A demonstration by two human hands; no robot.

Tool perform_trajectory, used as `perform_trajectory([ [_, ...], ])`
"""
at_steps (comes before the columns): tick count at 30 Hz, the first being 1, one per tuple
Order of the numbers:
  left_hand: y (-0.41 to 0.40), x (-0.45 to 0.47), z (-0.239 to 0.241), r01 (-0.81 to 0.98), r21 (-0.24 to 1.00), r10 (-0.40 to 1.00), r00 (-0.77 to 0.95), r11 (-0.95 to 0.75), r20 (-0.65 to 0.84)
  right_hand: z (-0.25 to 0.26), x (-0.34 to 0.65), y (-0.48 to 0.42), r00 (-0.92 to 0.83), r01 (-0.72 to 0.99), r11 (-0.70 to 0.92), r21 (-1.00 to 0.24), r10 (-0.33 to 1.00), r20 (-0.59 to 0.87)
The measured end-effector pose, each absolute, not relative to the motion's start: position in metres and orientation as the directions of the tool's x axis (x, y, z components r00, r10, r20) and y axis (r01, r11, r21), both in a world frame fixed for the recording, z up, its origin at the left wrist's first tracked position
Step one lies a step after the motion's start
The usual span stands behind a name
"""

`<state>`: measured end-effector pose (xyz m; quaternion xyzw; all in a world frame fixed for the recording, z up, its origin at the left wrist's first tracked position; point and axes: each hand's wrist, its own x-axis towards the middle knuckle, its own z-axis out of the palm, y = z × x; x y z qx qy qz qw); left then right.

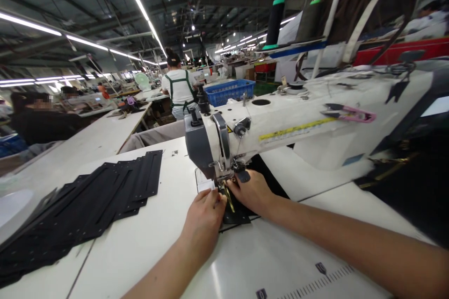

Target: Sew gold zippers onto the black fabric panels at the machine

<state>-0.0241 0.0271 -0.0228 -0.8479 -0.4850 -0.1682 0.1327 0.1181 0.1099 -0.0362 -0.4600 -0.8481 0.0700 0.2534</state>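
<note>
A black panel (pixel 240 217) lies flat on the counter (pixel 147 252) beneath the needle end of a white sewing machine (pixel 298 121), with a gold zipper (pixel 229 197) running along it toward the needle; the left hand (pixel 204 215) is at the panel's left side, its fingers bunched close together just beside the zipper, though I cannot tell whether they pinch anything; the right hand (pixel 255 194) rests over the panel on the other side, fingers reaching in by the needle, partly hidden by the machine head, so their grip cannot be told; on the machine's arm are a yellow measuring tape (pixel 296 129) and pink-handled thread snips (pixel 354 113); to the left, overlapping black slotted pieces (pixel 94 205) fan across the counter; above the machine stands a black thread cone (pixel 275 23); beyond are a blue plastic crate (pixel 229 92) and a person in a white top with green straps (pixel 178 86).
</note>
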Motion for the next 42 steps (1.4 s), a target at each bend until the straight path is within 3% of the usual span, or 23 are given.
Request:
perform_trajectory([
  [2, 0.022, -0.025, -0.024, 0.873, -0.03, 0.787, 0.452, -0.486, 0.421, -0.033, 0.129, 0.099, -0.494, 0.703, 0.624, -0.34, 0.773, 0.398],
  [7, 0.005, -0.024, -0.029, 0.854, 0.044, 0.73, 0.415, -0.518, 0.543, -0.037, 0.16, 0.062, -0.736, 0.38, 0.887, -0.263, 0.462, 0.495],
  [10, 0.003, -0.021, -0.028, 0.806, 0.017, 0.659, 0.471, -0.591, 0.586, -0.038, 0.164, 0.053, -0.781, 0.355, 0.91, -0.213, 0.414, 0.468],
  [19, 0.018, -0.027, -0.026, 0.776, -0.084, 0.628, 0.564, -0.625, 0.536, -0.034, 0.156, 0.068, -0.811, 0.362, 0.922, -0.136, 0.383, 0.443],
  [25, 0.023, -0.031, -0.029, 0.781, -0.029, 0.635, 0.529, -0.624, 0.563, -0.036, 0.153, 0.074, -0.799, 0.352, 0.918, -0.182, 0.396, 0.453],
  [31, 0.017, -0.028, -0.026, 0.869, 0.06, 0.725, 0.37, -0.491, 0.581, -0.029, 0.151, 0.073, -0.774, 0.422, 0.883, -0.204, 0.469, 0.425],
  [42, 0.021, -0.03, -0.033, 0.797, 0.012, 0.634, 0.47, -0.603, 0.614, -0.032, 0.151, 0.071, -0.777, 0.397, 0.896, -0.202, 0.445, 0.445],
])
